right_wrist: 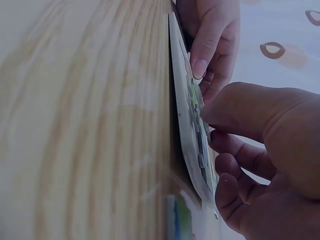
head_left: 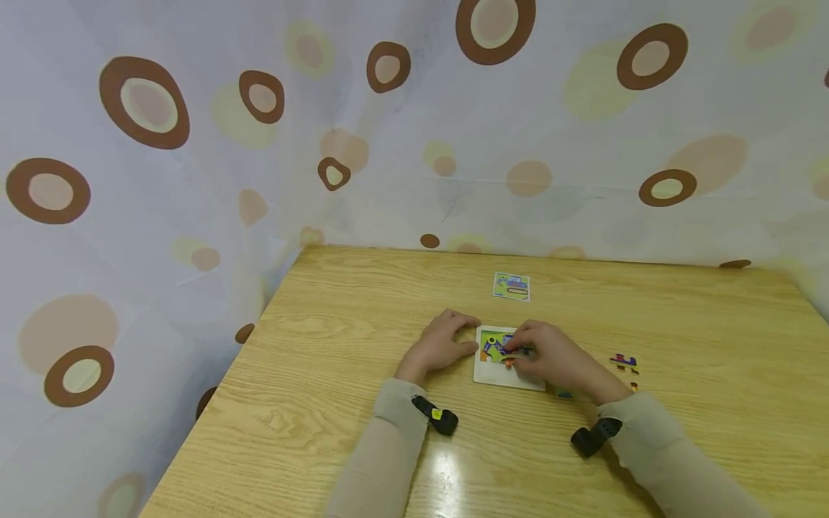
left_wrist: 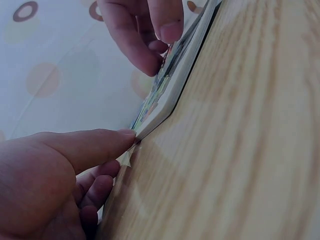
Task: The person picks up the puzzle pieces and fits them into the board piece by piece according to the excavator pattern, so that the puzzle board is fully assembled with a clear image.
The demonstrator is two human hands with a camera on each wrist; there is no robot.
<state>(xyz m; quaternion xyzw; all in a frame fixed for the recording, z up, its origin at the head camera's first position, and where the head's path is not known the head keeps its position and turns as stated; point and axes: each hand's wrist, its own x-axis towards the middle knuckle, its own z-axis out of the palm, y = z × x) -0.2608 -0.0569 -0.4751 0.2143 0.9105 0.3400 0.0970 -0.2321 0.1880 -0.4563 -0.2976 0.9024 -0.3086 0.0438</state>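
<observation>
- With the right hand (head_left: 550, 354), seemingly pinching a small puzzle piece (right_wrist: 207, 131) — narrow grip, just over the white tray (head_left: 504, 375) on the table (head_left: 343, 345).
- With the left hand (head_left: 443, 343), touching the tray's left edge with a straight thumb; brace firmly against sliding.
- Match outline and picture to the card (head_left: 512, 286) beyond the tray, turn before lowering, press flat — never force.
- Leave the loose pieces (head_left: 624, 362) at right undisturbed.

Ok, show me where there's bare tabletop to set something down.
Bare: the wooden tabletop left of the left hand, and the stretch right of the excavator picture card. Crowded: the puzzle tray, partly under the right hand, and around the loose puzzle pieces farther right.
</observation>
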